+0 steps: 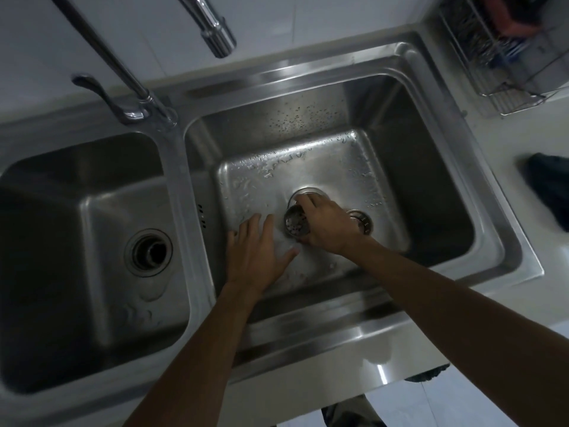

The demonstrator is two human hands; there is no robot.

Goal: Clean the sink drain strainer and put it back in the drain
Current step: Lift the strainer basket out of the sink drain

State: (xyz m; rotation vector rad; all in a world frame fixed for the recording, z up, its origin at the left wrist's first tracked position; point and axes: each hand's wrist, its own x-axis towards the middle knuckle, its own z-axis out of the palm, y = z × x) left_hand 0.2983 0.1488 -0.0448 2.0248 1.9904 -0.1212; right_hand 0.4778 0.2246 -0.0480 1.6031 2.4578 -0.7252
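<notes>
My right hand (pixel 326 224) grips a round perforated metal strainer basket (pixel 295 223) and holds it tilted on its side, just in front of the drain opening (pixel 309 192) in the right basin (pixel 308 167). Dark bits show inside the strainer. A second metal piece (pixel 361 221) with slots lies on the basin floor to the right of my right hand, partly hidden by it. My left hand (pixel 257 251) hovers to the left of the strainer with fingers spread, holding nothing.
The left basin (pixel 77 211) has its own drain (pixel 149 252). A tall faucet spout (pixel 215 29) hangs over the back of the sink, its lever (pixel 101 94) at left. A wire rack (pixel 505 53) stands back right; a dark cloth (pixel 551 189) lies on the right counter.
</notes>
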